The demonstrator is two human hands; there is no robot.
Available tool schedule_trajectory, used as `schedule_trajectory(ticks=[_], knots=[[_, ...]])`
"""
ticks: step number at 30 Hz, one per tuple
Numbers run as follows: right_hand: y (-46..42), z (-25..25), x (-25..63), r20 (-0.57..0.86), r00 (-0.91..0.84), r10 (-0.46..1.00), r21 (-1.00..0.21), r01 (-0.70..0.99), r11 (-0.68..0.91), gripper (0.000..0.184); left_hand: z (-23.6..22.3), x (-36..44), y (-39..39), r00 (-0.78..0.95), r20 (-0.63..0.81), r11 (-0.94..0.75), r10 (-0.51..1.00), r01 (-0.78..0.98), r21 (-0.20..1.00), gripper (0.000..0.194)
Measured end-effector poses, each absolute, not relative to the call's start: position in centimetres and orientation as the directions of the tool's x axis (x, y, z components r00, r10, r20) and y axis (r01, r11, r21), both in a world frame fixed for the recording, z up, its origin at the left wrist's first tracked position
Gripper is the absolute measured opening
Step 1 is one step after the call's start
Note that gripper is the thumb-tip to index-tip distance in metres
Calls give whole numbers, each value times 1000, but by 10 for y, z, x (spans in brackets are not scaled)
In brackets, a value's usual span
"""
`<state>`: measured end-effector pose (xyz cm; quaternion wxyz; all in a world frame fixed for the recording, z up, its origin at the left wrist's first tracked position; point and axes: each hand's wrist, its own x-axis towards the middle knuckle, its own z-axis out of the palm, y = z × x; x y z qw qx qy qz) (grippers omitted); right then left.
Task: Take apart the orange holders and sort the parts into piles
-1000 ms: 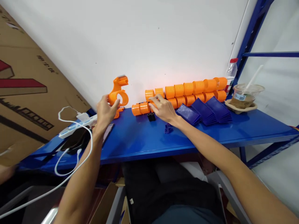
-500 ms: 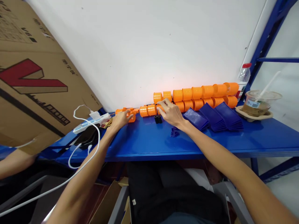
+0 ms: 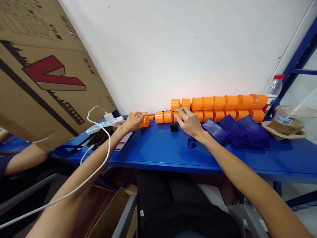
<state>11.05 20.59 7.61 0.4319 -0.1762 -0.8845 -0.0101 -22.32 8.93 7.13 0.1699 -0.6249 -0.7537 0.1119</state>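
Observation:
My left hand [image 3: 134, 122] is curled over a group of orange plastic parts [image 3: 144, 121] at the table's back left, its fingers closed round one of them. My right hand [image 3: 190, 123] pinches a short orange cylinder [image 3: 176, 116] in the front row, thumb in front and fingers on top. Between the hands, other orange cylinders [image 3: 159, 117] lie end to end. Just in front of them stands a pair of small black tubes [image 3: 173, 127]. Small dark blue plastic pieces [image 3: 190, 142] rest below my right wrist.
Orange cylinders [image 3: 219, 103] are stacked along the wall. Fanned blue flat pieces [image 3: 239, 132] lie right, near a drink cup [image 3: 287, 122] and bottle [image 3: 273, 87]. A power strip [image 3: 105, 125], phone [image 3: 123, 141] and white cable [image 3: 108, 145] are left, beside a large carton [image 3: 61, 109]. Another person's arm [image 3: 28, 158] shows.
The view has shifted, so the table's contents sit slightly further right. My left hand has flattened more over the orange parts. My right hand stays at the orange cylinder.

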Motion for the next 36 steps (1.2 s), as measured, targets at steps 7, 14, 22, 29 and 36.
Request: schedule_trajectory(ticks=[7, 14, 22, 29, 36], knots=[[206, 77, 112, 749, -575, 330, -155, 332, 930, 36, 75, -241, 108, -244, 98, 263, 965, 904, -338, 68], [206, 77, 112, 743, -582, 330, -159, 326, 932, 38, 72, -235, 110, -211, 96, 230, 973, 920, -317, 72], [204, 79, 113, 723, -599, 344, -160, 339, 927, 38, 74, -253, 116, -250, 92, 266, 964, 926, -268, 67], [203, 80, 113, 729, -594, 340, -157, 339, 928, 36, 70, -249, 118, -272, 109, 292, 956, 918, -267, 65], [203, 86, 118, 748, -567, 345, -154, 357, 921, 33, 80, -240, 115, -347, 71, 354, 935, 903, -245, 98]])
